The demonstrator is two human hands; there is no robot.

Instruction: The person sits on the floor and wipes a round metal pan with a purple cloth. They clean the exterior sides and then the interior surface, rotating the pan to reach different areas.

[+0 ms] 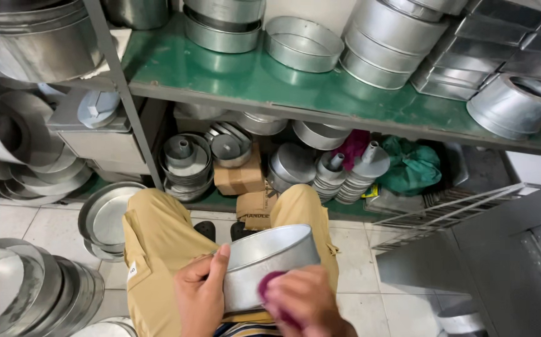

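Round metal pan (264, 262) rests on lap, below green shelf (245, 81). Left hand (200, 296) fingers curled, gripping pan's side; right hand (304, 302) closed on purple cloth (269, 286), pressed against pan

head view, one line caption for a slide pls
Seated person's left hand steadies a round metal pan on the lap while the right hand rubs it with a purple cloth.
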